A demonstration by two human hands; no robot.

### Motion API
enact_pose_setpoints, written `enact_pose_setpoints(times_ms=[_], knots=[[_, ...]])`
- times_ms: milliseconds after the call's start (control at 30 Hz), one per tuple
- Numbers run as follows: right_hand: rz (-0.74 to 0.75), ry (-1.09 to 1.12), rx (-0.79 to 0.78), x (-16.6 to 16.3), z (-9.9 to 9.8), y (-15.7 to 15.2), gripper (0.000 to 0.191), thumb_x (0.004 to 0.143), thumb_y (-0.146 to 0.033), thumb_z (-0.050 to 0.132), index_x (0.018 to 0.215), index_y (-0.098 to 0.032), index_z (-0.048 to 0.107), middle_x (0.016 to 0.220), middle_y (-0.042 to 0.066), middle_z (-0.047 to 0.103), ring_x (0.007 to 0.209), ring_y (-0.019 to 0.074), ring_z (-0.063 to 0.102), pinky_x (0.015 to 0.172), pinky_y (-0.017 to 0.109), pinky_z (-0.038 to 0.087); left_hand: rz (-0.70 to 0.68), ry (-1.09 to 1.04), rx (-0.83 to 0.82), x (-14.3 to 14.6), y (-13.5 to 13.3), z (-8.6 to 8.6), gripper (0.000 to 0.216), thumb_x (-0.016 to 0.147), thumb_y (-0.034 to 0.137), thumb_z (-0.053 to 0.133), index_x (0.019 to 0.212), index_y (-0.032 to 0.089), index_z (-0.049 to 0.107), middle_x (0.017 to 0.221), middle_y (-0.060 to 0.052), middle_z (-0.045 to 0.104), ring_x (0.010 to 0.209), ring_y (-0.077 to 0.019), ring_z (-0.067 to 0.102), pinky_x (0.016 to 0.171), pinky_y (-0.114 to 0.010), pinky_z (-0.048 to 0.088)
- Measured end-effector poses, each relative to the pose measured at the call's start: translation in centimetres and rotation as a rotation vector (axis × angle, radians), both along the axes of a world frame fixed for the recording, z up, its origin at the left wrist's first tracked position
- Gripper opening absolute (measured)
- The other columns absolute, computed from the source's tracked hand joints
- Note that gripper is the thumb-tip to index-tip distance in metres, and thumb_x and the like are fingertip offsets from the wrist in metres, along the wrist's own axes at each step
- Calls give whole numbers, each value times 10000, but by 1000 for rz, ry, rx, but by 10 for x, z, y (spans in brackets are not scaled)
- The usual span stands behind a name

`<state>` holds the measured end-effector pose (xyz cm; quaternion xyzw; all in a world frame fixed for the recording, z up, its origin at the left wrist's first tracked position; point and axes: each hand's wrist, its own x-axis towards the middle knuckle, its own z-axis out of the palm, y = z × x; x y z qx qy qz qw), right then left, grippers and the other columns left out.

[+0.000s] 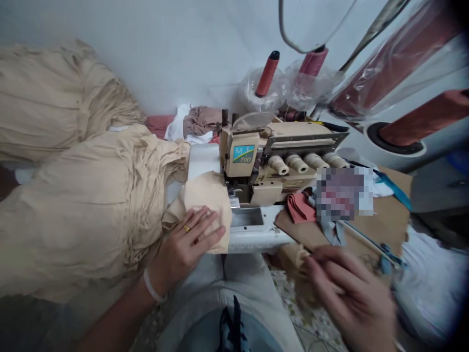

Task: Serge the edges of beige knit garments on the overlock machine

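My left hand (194, 234) lies flat with fingers stretched out on a beige fabric piece (208, 195). This piece rests on the bed of a beige overlock sewing machine (240, 151), its right edge beside the presser foot (233, 194). A ring and a pale wristband show on that hand. To the right, in front of the machine, my right hand (351, 293) is closed in a pinch at the edge of another beige cloth piece (295, 256). That hand is somewhat blurred, and the cloth hangs below the machine table's edge.
Large stacks of beige fabric (80, 195) fill the left side. Red thread cones (267, 76) stand behind the machine, with a larger cone (421, 120) at right. A brown board (388, 215) holds a folded coral cloth (301, 208) and a blurred-out item. White cloth (432, 278) lies lower right.
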<state>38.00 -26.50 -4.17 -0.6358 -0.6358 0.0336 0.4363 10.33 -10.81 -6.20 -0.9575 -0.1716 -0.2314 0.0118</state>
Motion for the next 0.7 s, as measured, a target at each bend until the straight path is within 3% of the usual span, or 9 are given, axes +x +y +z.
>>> enact_pose_setpoints(times_ms=[100,200,300,400,500,600,700], knots=[[104,129,-50,-32,-22,25,69,925,-198,625,976,-212,581,906,64,650,725,159,658,601,234,558,23,-13,-1,3,-1,1,537,917,-26,375,1377,185,556,1458,-164,549,1472,-281,357,1159,-534,408],[170,26,-39,-63,-42,42,375,951,-293,615,1290,-179,504,1129,158,658,911,218,698,671,282,611,21,-1,11,5,1,2,532,914,-15,396,1373,196,562,1447,-152,562,1470,-301,358,1142,-559,423],[182,-163,52,-84,-49,54,538,978,-271,565,1462,-133,375,1311,256,590,907,238,716,663,320,624,16,9,23,6,0,2,490,917,13,418,1361,162,564,1444,-166,563,1469,-325,354,1134,-575,426],[216,-301,110,-89,-44,64,546,979,-143,501,1500,-96,342,1321,273,604,886,233,728,695,331,627,25,9,31,8,-2,3,439,921,20,406,1321,95,572,1418,-181,584,1461,-326,367,1144,-565,418],[281,-349,154,-85,-38,70,467,974,-85,448,1440,-66,435,1221,238,681,918,235,731,706,316,620,47,5,12,10,-3,6,429,915,23,408,1310,83,567,1396,-160,607,1436,-308,408,1148,-541,422],[286,-335,217,-82,-36,69,398,979,-87,437,1367,-69,521,1132,211,722,907,231,732,691,311,609,36,9,-29,11,0,11,453,907,46,430,1341,105,545,1395,-132,608,1415,-286,430,1160,-519,413],[291,-241,183,-78,-35,65,355,984,-85,426,1303,-122,578,1130,171,732,942,210,732,715,291,603,35,-31,-56,8,6,13,518,868,-7,396,1354,104,535,1382,-137,605,1401,-249,445,1183,-470,391]])
